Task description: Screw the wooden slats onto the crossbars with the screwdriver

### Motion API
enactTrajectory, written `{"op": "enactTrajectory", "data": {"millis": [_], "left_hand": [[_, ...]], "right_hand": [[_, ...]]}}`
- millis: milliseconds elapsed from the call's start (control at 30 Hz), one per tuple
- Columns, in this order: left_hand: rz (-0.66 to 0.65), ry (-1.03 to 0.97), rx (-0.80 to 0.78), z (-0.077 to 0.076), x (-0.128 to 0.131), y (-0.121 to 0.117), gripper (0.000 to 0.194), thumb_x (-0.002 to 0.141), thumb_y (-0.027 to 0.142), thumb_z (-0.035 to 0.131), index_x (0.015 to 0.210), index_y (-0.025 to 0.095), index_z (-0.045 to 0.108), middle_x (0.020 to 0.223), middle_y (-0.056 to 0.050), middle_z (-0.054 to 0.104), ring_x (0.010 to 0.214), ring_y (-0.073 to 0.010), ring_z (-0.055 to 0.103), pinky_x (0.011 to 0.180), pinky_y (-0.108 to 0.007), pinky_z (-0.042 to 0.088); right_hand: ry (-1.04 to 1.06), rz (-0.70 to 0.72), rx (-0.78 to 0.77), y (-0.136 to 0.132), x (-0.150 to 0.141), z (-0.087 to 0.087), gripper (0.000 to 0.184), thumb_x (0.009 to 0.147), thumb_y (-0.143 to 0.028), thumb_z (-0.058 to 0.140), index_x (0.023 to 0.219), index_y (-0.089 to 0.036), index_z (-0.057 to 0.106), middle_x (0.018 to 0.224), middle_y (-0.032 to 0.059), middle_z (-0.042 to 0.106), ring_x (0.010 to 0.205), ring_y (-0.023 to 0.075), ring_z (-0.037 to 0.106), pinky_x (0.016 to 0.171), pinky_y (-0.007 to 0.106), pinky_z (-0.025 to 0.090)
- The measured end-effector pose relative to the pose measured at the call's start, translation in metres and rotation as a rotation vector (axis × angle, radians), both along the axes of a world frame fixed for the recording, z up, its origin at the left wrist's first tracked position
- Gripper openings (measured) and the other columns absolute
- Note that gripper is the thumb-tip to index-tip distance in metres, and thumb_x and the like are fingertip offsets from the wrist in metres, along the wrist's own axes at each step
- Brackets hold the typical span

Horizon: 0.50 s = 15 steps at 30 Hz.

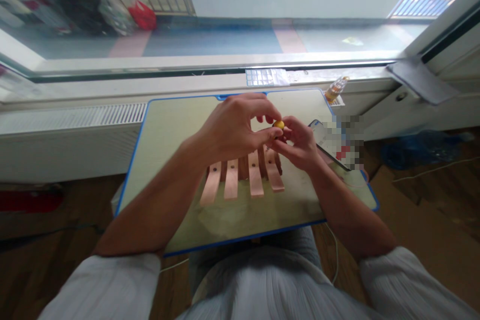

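A small round yellow bead or ball point(278, 124) is at the fingertips of both hands, above the table. My left hand point(240, 122) is closed in a pinch, its thumb just under the ball and its fingers curled over it. My right hand point(299, 144) meets it from the other side, fingertips pinched at the ball. Something dark sits just below the ball, too small to name. Beneath the hands lies a wooden piece with several pale slats point(256, 180), each with a dark hole or screw head, over darker wood point(243, 167). My hands hide its far part.
The folding table point(161, 130) has a blue rim. A phone point(332, 147) lies to the right, partly blurred out. A small bottle with amber liquid point(336, 89) stands behind the right corner. A radiator point(86, 120) and windowsill run along the far side.
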<state>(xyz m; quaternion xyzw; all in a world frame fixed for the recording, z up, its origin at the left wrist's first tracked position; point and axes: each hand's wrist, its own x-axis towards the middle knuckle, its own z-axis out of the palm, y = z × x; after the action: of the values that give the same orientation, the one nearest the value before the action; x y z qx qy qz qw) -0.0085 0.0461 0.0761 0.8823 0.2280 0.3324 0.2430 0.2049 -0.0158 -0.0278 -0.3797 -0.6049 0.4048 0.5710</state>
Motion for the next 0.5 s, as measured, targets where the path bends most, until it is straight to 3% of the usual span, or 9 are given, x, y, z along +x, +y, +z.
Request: {"op": "enactTrajectory", "data": {"millis": [100, 200, 333, 500], "left_hand": [[-0.027, 0.009, 0.001, 0.0015, -0.0009, -0.0002, 0.019, 0.097, 0.027, 0.077, 0.11, 0.019, 0.088, 0.102, -0.006, 0.083, 0.095, -0.0205, 0.076, 0.087, -0.037, 0.06], [-0.053, 0.017, -0.003, 0.0027, -0.0018, -0.0002, 0.022, 0.098, 0.027, 0.076, 0.114, 0.019, 0.089, 0.107, -0.007, 0.084, 0.098, -0.0207, 0.077, 0.091, -0.037, 0.062], [-0.066, 0.027, 0.006, 0.0027, -0.0025, 0.0005, 0.025, 0.098, 0.025, 0.073, 0.117, 0.023, 0.09, 0.111, -0.006, 0.084, 0.1, -0.0208, 0.078, 0.093, -0.037, 0.062], [-0.069, 0.052, 0.029, 0.002, -0.0039, 0.0013, 0.031, 0.097, 0.024, 0.072, 0.124, 0.025, 0.089, 0.115, -0.006, 0.084, 0.103, -0.0211, 0.078, 0.094, -0.038, 0.063]], "right_hand": [[0.005, -0.013, 0.02, 0.0005, 0.0012, 0.0031, 0.03, 0.093, -0.041, 0.096, 0.115, -0.027, 0.083, 0.111, 0.0015, 0.071, 0.073, 0.0095, 0.06, 0.06, 0.026, 0.046], [-0.03, -0.018, 0.051, 0.001, 0.0034, 0.006, 0.024, 0.095, -0.045, 0.094, 0.106, -0.025, 0.087, 0.113, 0.0045, 0.072, 0.074, 0.0113, 0.061, 0.06, 0.028, 0.047], [-0.047, -0.032, 0.079, 0.0015, 0.0031, 0.007, 0.022, 0.094, -0.045, 0.095, 0.098, -0.025, 0.086, 0.108, 0.005, 0.072, 0.075, 0.0124, 0.062, 0.06, 0.028, 0.048], [-0.001, -0.051, 0.081, 0.0023, -0.0003, 0.0021, 0.029, 0.091, -0.043, 0.098, 0.105, -0.025, 0.08, 0.106, 0.0027, 0.071, 0.074, 0.0116, 0.061, 0.061, 0.027, 0.05]]}}
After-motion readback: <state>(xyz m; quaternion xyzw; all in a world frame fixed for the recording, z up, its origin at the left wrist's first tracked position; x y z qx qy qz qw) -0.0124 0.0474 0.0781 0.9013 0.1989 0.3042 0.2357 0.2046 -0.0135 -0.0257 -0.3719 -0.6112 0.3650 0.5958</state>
